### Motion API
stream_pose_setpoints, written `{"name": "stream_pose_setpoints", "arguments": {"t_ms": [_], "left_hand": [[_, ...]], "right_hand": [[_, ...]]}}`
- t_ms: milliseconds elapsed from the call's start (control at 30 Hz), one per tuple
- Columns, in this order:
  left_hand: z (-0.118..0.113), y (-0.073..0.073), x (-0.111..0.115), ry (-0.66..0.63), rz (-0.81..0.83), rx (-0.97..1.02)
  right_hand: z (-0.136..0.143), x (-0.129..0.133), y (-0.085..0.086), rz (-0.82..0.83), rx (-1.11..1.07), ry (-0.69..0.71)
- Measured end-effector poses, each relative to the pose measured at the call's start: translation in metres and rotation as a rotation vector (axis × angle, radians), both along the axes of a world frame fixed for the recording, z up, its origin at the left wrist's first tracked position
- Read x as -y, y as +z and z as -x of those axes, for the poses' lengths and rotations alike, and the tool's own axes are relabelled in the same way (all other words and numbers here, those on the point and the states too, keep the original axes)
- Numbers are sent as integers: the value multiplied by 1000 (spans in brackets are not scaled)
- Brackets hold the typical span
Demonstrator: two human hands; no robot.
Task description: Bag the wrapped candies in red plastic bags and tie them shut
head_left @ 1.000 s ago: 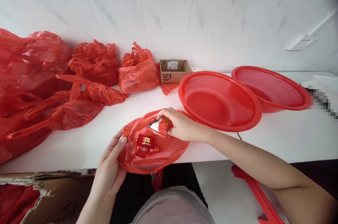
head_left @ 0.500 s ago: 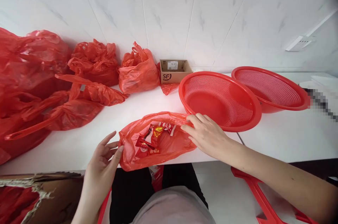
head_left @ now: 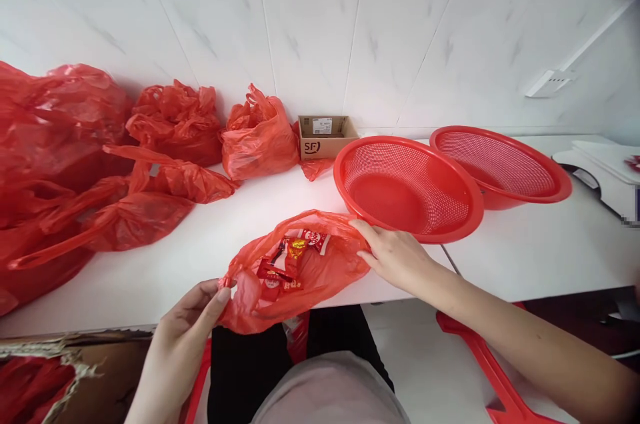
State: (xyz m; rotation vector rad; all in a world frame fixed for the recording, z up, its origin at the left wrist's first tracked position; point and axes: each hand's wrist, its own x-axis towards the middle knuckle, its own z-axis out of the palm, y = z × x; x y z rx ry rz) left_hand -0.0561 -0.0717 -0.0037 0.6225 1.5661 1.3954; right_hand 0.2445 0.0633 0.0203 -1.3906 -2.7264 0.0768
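Note:
A thin red plastic bag (head_left: 330,281) lies at the table's front edge with its mouth spread wide. Several small wrapped snacks (head_left: 290,257), red with some gold and white, rest inside it. My left hand (head_left: 193,317) pinches the bag's left end between thumb and fingers. At the opposite end, my right hand (head_left: 393,254) grips the bag's rim, its thumb and fingers closed on the film. Part of the right hand's fingers is hidden by the plastic.
Filled red bags (head_left: 260,137) line the wall at the back and left. A small cardboard box (head_left: 325,147) stands beside two red perforated baskets (head_left: 400,237) on the white table (head_left: 210,231). A torn carton (head_left: 110,371) sits below at the left, a red stool (head_left: 480,357) at the right.
My left hand has closed from loosely spread fingers into a pinch, drawing the bag's left end outward and down. My right hand has shifted slightly on the rim. The view has turned a little right.

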Motion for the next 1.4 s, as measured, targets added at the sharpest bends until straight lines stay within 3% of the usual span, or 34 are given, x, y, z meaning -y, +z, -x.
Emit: {"name": "stream_pose_setpoints", "arguments": {"t_ms": [133,267,367,467,567,700,800,900,1000,1133,1200,1333,1400], "left_hand": [[4,18,-6,109,-114,179],[9,56,-23,244,-378,266],[5,83,-37,220,-638,243],[-5,97,-46,158,-743,165],[-11,99,-48,131,-768,123],[-12,96,-48,96,-729,120],[-8,95,-49,88,-711,106],[-2,96,-49,114,-702,62],[3,94,-48,155,-684,23],[5,90,-47,183,-682,17],[6,90,-47,183,-674,16],[9,93,-49,194,-685,35],[11,95,-49,187,-679,54]], "right_hand": [[5,-6,14,119,-250,33],[13,-9,51,31,-723,-12],[18,-12,67,13,-922,-17],[18,-16,68,161,-970,15],[13,-17,62,373,-1013,16],[10,-16,57,806,-967,102],[10,-17,65,953,-1032,142],[11,-12,77,822,-1058,140],[15,6,75,687,-799,130],[17,25,65,910,-357,195],[12,21,73,885,-413,218],[0,-8,105,506,-893,112],[-3,-20,119,458,-890,103]]}}
